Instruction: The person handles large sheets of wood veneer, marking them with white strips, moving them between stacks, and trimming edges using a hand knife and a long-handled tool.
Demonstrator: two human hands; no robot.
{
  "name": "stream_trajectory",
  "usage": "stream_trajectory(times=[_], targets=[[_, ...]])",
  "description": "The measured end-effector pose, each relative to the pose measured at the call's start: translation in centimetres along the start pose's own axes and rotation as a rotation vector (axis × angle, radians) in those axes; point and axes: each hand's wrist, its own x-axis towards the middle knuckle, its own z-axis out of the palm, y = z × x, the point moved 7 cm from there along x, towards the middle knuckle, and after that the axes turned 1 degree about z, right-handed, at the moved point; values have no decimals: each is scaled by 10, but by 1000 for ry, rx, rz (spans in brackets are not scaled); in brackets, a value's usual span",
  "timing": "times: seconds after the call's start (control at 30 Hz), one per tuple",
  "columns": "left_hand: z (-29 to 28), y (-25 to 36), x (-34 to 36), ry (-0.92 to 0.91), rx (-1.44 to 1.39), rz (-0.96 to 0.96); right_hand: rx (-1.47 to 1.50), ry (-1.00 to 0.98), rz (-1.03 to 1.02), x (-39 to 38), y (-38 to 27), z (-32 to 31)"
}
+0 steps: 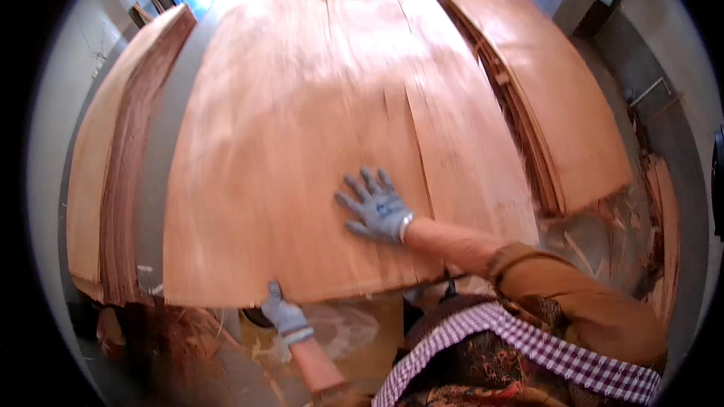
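I see the wood sheet (279, 173) mid-view, support hidden, between right stack (554, 98) and left stack (117, 166); probably light, flexible, splitting easily along the grain, so I'd hold its near edge, clear of the long split (419, 151). Right hand (377, 208): flat on top, fingers spread, gripping nothing. Left hand (286, 316): at near edge, left of centre; can't tell if pinching

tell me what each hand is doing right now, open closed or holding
Left hand: at the near edge of the wood sheet; whether it is closed on it cannot be told.
Right hand: open, fingers spread, palm down on the same sheet.
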Motion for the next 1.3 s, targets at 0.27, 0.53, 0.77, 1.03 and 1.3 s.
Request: stream_trajectory(times=[0.27,0.53,0.77,1.03,1.3], targets=[[23,-35,-31,-114,-312,-323,235,306,-48,-100,163,-110],[50,-31,-46,-143,979,90,-29,-159,-110,-221,164,-39],[159,0,-218,-187,1285,880,94,-158,-267,-227,175,-40],[243,-76,-290,-682,1646,1085,67,-44,-301,-229,182,-25],[332,-70,-328,-583,1460,1001,-39,-106,-406,-180,288,-28]])
